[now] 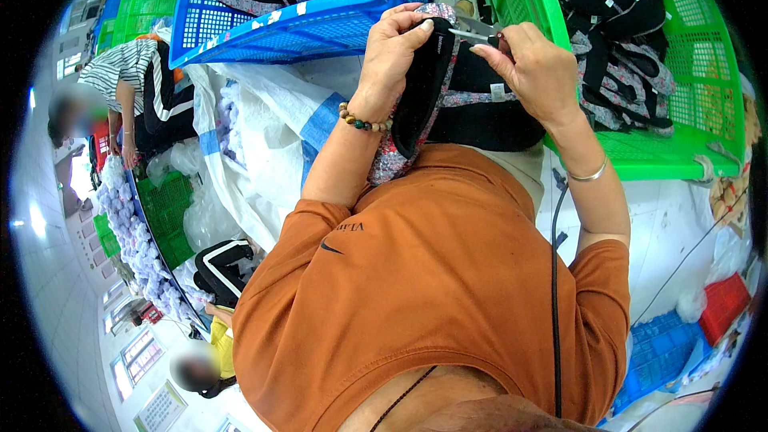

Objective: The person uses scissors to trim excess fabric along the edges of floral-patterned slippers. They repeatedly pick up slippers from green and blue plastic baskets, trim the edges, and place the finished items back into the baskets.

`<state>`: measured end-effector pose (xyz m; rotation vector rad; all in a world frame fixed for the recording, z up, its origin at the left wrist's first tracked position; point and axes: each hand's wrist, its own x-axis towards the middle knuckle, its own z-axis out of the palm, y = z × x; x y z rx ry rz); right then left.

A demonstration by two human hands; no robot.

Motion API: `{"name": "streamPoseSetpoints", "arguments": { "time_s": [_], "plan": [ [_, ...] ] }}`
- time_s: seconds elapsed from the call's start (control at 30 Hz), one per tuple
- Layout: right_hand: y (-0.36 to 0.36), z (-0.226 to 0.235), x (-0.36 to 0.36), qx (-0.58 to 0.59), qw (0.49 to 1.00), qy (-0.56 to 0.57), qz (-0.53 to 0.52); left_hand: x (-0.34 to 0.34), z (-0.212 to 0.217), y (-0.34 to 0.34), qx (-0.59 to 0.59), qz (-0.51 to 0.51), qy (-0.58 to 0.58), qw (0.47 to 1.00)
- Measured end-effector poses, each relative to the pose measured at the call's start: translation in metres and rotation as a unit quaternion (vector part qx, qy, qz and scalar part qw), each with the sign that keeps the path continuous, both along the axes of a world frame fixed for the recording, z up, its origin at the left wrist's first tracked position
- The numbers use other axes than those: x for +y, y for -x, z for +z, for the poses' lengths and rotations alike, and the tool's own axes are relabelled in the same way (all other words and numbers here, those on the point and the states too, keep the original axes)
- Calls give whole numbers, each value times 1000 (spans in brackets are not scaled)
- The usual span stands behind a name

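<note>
My left hand pinches the upper end of a long floral fabric piece with a black lining, its dark inner side facing up. Its lower end hangs beside my left forearm. In my right hand is a pair of small scissors; the silvery blades point left and reach the piece's edge near my left thumb. Whether the blades touch a thread is too small to tell. Across my lap lies a second black and floral piece with a white tag.
A blue crate and a green crate hold heaped floral and black pieces. White plastic sacking spreads at my left. Two people work farther left, beside white bundles. A dark cord hangs along my right side.
</note>
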<state>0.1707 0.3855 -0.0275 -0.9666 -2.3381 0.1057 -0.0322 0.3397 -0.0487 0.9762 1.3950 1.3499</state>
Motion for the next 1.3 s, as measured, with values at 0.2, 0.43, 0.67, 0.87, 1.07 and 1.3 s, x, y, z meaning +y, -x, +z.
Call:
{"name": "streamPoseSetpoints", "arguments": {
  "time_s": [0.2,0.43,0.67,0.87,1.07,1.3],
  "plan": [
    [2,-3,0,-5,1000,-7,23,1,-2,-1,-29,-3,15,999],
    [0,-5,1,-24,999,-34,30,4,13,-5,-166,-44,109,979],
    [-2,0,2,-32,995,-77,47,4,16,-4,-220,-67,138,963],
    [-4,2,2,-1,996,-56,69,4,9,-1,-238,-81,129,959],
    [-6,0,5,15,999,-20,40,4,7,1,-248,-69,120,959],
    [-3,-1,3,-19,998,-36,56,3,8,-1,-186,-49,116,974]
  ]
}}
